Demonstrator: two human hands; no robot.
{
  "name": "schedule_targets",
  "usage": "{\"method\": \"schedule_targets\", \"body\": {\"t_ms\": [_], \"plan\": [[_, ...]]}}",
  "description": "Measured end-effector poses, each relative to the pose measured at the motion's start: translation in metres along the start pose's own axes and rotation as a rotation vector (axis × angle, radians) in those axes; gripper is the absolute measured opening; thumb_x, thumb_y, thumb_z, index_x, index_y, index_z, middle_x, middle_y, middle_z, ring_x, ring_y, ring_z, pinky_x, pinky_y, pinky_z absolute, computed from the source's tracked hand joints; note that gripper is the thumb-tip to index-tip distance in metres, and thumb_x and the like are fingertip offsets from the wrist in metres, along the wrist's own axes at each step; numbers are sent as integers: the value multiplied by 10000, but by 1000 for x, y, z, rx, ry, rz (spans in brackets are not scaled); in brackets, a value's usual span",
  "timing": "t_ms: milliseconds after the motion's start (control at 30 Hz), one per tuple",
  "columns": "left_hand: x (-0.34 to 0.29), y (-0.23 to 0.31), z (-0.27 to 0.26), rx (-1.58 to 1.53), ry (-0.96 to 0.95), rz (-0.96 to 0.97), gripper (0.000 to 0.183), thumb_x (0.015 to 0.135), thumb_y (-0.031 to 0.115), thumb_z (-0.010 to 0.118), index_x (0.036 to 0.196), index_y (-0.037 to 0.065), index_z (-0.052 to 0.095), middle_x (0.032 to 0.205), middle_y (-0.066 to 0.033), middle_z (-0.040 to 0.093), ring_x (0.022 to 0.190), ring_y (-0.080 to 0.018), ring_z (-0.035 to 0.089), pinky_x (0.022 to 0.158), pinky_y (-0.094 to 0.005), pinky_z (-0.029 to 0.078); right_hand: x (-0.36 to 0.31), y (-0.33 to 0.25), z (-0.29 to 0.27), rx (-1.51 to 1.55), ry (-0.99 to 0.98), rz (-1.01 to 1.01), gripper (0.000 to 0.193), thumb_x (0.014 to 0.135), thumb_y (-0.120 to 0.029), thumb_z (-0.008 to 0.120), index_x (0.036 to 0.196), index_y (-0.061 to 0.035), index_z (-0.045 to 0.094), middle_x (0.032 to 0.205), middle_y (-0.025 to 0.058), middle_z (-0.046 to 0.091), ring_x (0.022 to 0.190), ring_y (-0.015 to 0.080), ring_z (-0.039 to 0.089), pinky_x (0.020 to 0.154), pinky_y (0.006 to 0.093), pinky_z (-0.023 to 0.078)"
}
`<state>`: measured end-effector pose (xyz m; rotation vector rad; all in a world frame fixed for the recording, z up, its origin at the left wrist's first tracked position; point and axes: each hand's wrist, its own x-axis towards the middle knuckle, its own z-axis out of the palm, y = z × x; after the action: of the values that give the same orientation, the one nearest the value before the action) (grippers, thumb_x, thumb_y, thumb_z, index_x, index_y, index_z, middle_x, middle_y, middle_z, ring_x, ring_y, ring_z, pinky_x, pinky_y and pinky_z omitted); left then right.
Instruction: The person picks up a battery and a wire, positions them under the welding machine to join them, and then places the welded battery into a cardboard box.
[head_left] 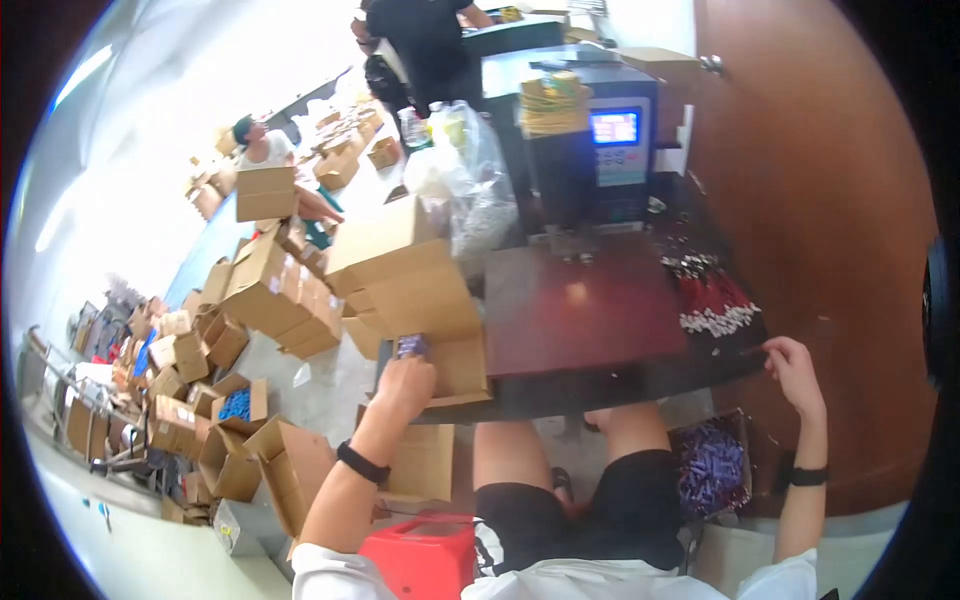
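Note:
My left hand (405,386) is closed inside an opened cardboard box (462,368) at the table's left side. A small purple-blue bundle (411,346) shows just beyond its knuckles; whether the fingers grip it is hidden. Out past the table's right edge, my right hand (795,372) has its thumb and fingers pinched together. Whatever lies in that pinch is too small to name. Nearby on the tabletop lies a bunch of thin red wires (706,292) with small white ends (722,319). A dark red mat (585,305) lies between the hands.
Behind the mat stands a dark machine (620,170) with a lit blue screen. Clear plastic bags (475,185) bulge beside it. Below right is a bin of purple pieces (712,470). A wooden door (810,200) borders the right; cartons (280,295) crowd the left floor. Two people are farther back.

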<state>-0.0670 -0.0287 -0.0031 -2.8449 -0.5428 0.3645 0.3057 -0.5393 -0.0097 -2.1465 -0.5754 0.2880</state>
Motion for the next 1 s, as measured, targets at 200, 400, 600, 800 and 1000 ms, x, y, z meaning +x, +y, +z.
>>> {"method": "schedule_targets", "body": {"t_ms": [200, 400, 600, 800, 1000], "plan": [[2, 0, -31, -162, 139, -67, 173, 881, 170, 694, 888, -3, 693, 894, -186, 730, 843, -335, 719, 731, -426, 566, 1, -42, 7, 76, 91, -140, 160, 1004, -150, 629, 983, 3, 673, 785, -49, 570, 647, 46, 484, 551, 233, 391], [28, 33, -114, -797, 463, 86, 159, 883, 94, 686, 956, -43, 655, 811, -157, 687, 741, -239, 678, 681, -350, 537, 18, -124, 51, 481, -30, -173, 158, 998, -163, 666, 1014, -11, 706, 828, -60, 599, 742, 25, 492, 635, 210, 388], [88, 96, -104, -1022, 594, 136, 208, 851, 110, 702, 987, -46, 683, 753, -100, 650, 686, -138, 601, 653, -311, 510, 62, -159, 142, 560, -4, -325, 183, 1029, -188, 613, 1046, -17, 676, 916, -32, 627, 853, 56, 561, 765, 223, 457], [99, 118, -88, -1072, 642, 80, 244, 822, 159, 778, 933, -44, 699, 765, -115, 636, 674, -191, 602, 660, -322, 504, 83, -163, 177, 508, 32, -297, 206, 1053, -191, 583, 1054, 4, 649, 924, -6, 642, 904, 72, 573, 829, 245, 464], [117, 119, -89, -1035, 726, 106, 283, 809, 189, 801, 953, -42, 721, 808, -156, 645, 723, -272, 633, 693, -355, 505, 97, -165, 190, 480, 86, -316, 254, 1069, -227, 550, 1042, 13, 627, 907, 13, 627, 871, 94, 546, 818, 269, 454]]}}
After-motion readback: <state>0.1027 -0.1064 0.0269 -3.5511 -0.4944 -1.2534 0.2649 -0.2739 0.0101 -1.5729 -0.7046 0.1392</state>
